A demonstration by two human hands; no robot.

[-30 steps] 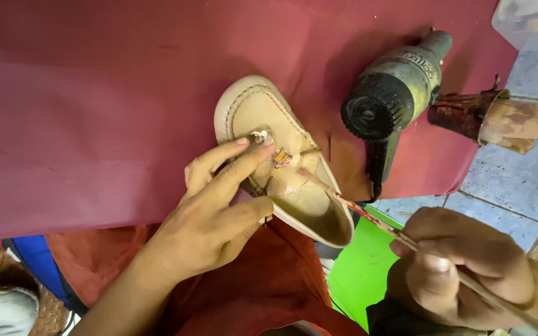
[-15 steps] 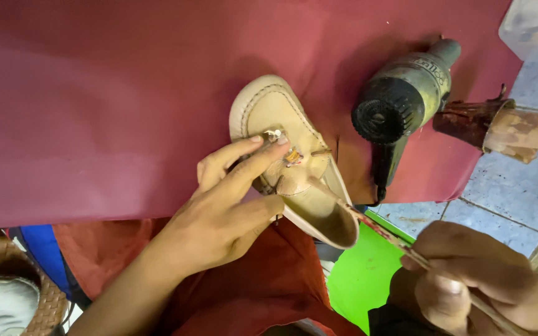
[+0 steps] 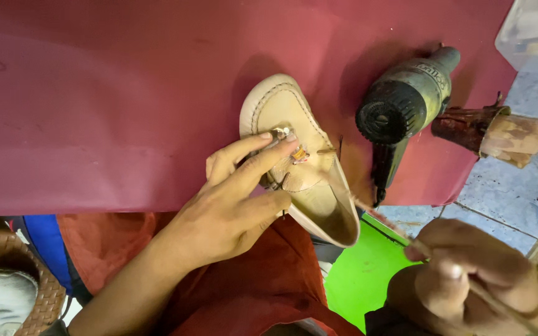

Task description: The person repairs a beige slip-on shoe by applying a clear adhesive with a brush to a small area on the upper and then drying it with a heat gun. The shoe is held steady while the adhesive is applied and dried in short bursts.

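- One beige loafer (image 3: 300,155) lies near the centre of the frame on a maroon cloth (image 3: 113,99), toe toward the top, heel opening hanging over the cloth's lower edge.
- The left hand (image 3: 231,205) comes in from the lower left; its fingers are spread and pressed on the shoe's vamp, index and middle fingertips beside the small metal ornament (image 3: 284,140), thumb against the side of the shoe. It pins the shoe down rather than closing around it.
- The right hand (image 3: 474,280), at the lower right, is clenched around one thin brush-like stick (image 3: 381,218), whose tip points toward the shoe's heel opening and sits just beside its rim.
- To do this step well, I judge the left fingers should keep firm, even pressure on the vamp so the shoe does not rock at the cloth's edge, while the stick is guided in short, light strokes, kept off the ornament.
- Counted: one shoe on the cloth, one stick, one dark heat gun (image 3: 406,106) at the upper right, one rusty-brown tin (image 3: 493,134) just right of it, one clear plastic box (image 3: 533,31) in the top right corner.
- One woven basket (image 3: 14,267) with a pale shoe inside sits at the lower left; one bright green sheet (image 3: 362,274) lies below the loafer.
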